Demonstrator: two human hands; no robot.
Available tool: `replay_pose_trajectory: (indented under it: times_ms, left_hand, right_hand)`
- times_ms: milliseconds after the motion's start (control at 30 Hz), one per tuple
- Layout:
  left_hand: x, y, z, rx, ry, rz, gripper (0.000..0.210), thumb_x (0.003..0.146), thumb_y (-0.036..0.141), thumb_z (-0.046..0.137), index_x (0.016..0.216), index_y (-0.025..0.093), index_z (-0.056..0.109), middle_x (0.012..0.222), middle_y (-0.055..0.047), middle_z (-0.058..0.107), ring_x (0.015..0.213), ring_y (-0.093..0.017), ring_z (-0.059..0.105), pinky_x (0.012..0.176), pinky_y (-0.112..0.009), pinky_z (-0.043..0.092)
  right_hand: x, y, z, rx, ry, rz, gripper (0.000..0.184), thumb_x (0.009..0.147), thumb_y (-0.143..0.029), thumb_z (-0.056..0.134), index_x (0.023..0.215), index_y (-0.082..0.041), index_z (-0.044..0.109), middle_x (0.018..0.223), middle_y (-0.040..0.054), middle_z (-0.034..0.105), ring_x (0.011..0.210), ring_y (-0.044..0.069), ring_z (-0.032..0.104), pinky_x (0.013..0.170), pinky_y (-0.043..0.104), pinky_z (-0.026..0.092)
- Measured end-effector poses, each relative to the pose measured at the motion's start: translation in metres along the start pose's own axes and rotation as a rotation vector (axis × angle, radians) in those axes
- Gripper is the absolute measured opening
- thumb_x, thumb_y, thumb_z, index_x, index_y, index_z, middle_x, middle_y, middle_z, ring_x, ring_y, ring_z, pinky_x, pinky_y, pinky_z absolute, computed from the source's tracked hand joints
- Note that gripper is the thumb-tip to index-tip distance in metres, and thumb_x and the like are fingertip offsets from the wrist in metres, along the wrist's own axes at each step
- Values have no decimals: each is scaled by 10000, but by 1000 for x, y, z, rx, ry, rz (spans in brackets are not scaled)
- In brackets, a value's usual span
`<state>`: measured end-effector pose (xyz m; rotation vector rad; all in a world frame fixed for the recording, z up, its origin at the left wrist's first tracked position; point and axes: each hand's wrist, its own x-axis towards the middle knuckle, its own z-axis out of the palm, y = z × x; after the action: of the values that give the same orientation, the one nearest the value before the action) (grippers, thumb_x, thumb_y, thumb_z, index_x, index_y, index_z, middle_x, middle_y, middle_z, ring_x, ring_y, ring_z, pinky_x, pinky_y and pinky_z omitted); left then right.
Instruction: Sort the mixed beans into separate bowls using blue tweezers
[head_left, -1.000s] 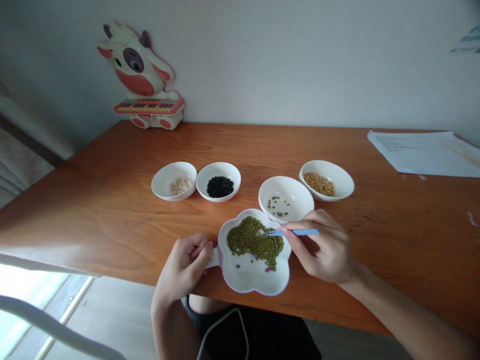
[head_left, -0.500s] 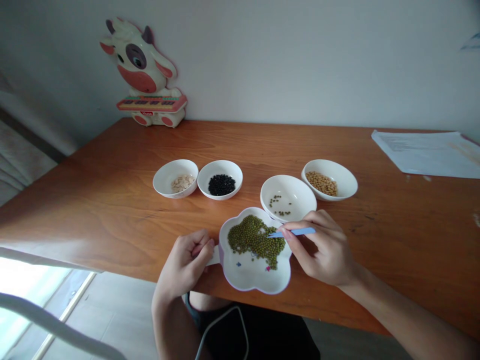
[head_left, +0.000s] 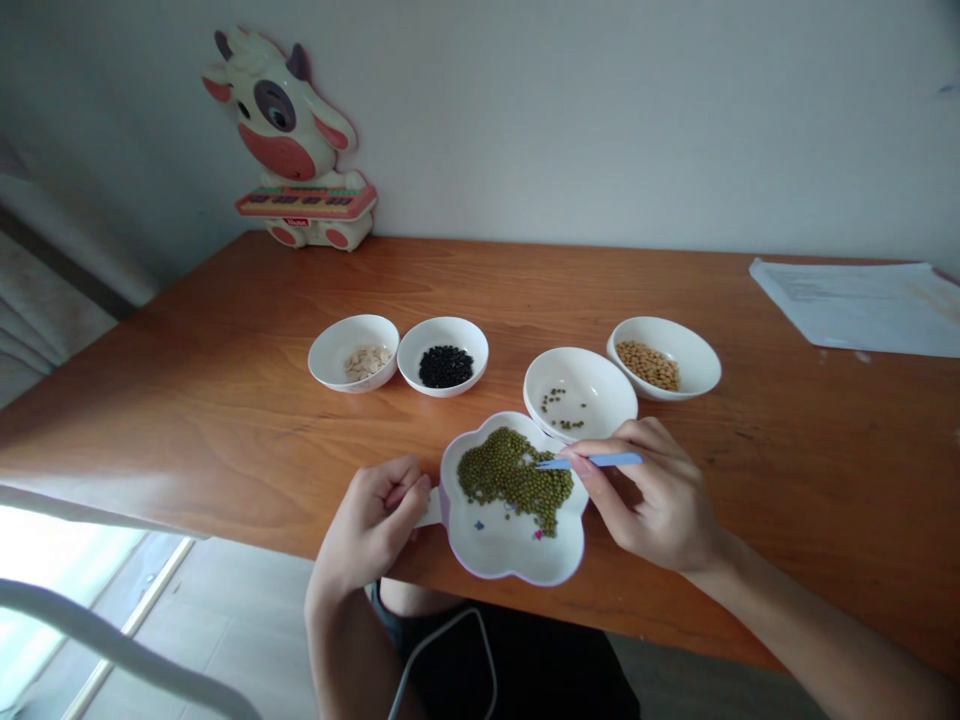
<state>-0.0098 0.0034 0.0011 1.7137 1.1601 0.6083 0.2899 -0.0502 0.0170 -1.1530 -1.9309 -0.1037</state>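
Note:
My left hand (head_left: pixel 379 525) is closed round the short handle of a flower-shaped dish (head_left: pixel 514 560) with a lilac rim. Green mung beans (head_left: pixel 510 470) cover the dish's upper half; its lower part shows bare white with small printed figures. Between the thumb and fingers of my right hand (head_left: pixel 656 495) are blue tweezers (head_left: pixel 600 461), their tips down among the beans. Whether the tips grip a bean is too small to tell. Just behind the dish, a white bowl (head_left: pixel 611 385) holds a few scattered mung beans.
Left of that bowl stand a bowl of black beans (head_left: pixel 446 368) and a bowl of pale flat pieces (head_left: pixel 366 363). To the right is a bowl of yellowish beans (head_left: pixel 649 366). A cow-shaped toy keyboard (head_left: pixel 306 203) and papers (head_left: pixel 862 300) lie farther back on the wooden table (head_left: pixel 225 400).
The view has shifted slightly. My right hand and the tweezers have moved a little to the right, the tips still among the mung beans. My left hand keeps its hold.

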Motion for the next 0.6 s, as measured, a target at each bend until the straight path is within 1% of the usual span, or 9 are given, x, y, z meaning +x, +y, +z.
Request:
replay_pose_trajectory:
  times_ms: [167,400,500,600]
  left_hand:
    - [0,0,1,4,0,-7,433,988,438,484,640,233,328,520,34,465,494,-107,429,484,-242,318]
    - [-1,0,0,2,11,-11,435,984,423,498,641,233,309,522,37,461,496,-104,438,491,-236,333]
    - [-1,2,-1,-4,14,-16,433,980,422,502,638,232,317,519,37,464,492,-103,437,489,-234,333]
    - [-1,3,0,-16,18,-20,431,968,417,518,632,230,323,518,34,472,491,-103,442,483,-233,326]
  right_hand:
    - [-2,0,1,-9,-32,-19,175,881,-82,707,1012,-195,677,877,-10,779,719,132,621,704,344,444]
    - [-1,-1,3,-12,-50,-26,206,892,-75,699,1053,-200,674,885,-13,782,711,134,623,705,349,446]
    - [0,-2,1,-2,-22,-28,233,883,-61,702,1067,-202,684,870,-14,783,679,127,610,678,342,444]
    - [1,-1,-6,-6,62,-52,317,860,-31,701,1111,-223,696,889,-10,800,656,134,615,654,343,454]
